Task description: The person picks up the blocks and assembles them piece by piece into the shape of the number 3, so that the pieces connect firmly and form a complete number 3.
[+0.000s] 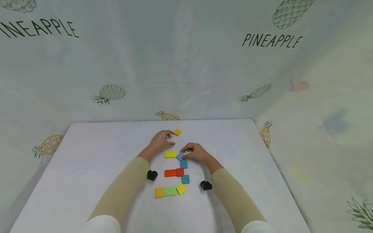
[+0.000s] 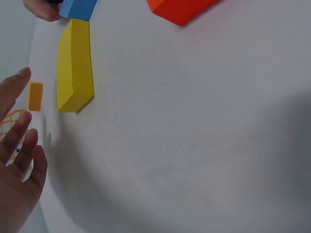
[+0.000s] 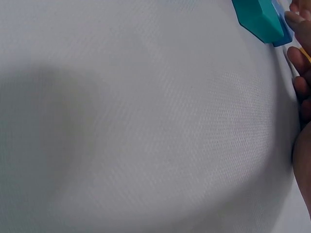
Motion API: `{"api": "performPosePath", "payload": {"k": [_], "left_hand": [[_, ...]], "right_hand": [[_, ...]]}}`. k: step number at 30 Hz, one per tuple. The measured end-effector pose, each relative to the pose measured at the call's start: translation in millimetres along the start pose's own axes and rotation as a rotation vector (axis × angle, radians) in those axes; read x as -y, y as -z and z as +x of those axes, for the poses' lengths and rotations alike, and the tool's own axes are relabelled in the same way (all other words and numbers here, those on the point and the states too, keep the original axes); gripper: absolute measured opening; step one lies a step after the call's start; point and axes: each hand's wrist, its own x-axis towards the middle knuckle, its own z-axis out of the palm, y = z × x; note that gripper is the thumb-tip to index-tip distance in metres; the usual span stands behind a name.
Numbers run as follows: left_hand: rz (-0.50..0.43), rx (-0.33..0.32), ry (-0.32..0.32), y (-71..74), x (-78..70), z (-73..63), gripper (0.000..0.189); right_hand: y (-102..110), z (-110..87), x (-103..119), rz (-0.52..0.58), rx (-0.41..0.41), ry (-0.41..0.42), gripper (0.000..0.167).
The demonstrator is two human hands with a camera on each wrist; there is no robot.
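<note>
My left hand [image 1: 160, 139] is held over the far middle of the table, thumb and fingers apart. Its fingertips are right by a small orange-yellow block [image 1: 177, 132]; the left wrist view shows that block [image 2: 35, 96] beyond the spread fingers. With thumb and fingers, my right hand [image 1: 196, 152] pinches a blue block [image 1: 180, 157], turned at an angle at the right end of a long yellow block [image 1: 170, 154]. Below the blue block lies a teal block [image 1: 183, 164], also at the top of the right wrist view, where most of the blue one is hidden.
Nearer me lie a long red block [image 1: 170, 173], a short red block [image 1: 180, 172], another teal block [image 1: 185, 179], an orange block [image 1: 159, 192], a light green block [image 1: 170, 192] and a tilted yellow block [image 1: 181, 189]. Black objects, one heart-shaped [image 1: 152, 175], sit beside both forearms.
</note>
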Motion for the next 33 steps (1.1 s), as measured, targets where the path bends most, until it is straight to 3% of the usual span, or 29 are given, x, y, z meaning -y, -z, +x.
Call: {"api": "performPosePath", "payload": {"k": [9, 18, 24, 33], "left_hand": [[0.049, -0.057, -0.009, -5.7, -3.2, 23.0, 0.056], [0.057, -0.060, 0.024, -17.6, 0.7, 49.2, 0.059], [0.075, -0.076, 0.079, -20.5, -1.3, 52.4, 0.053], [0.052, -0.077, 0.088, -16.7, -6.8, 50.1, 0.045]], "right_hand": [[-2.1, -0.3, 0.0, -0.039, -0.003, 0.040, 0.024], [-0.6, 0.7, -0.4, -0.026, 0.012, 0.048, 0.025], [-0.5, -1.1, 1.0, -0.022, 0.029, 0.066, 0.025], [0.8, -1.9, 2.8, -0.014, 0.019, 0.027, 0.024]]}}
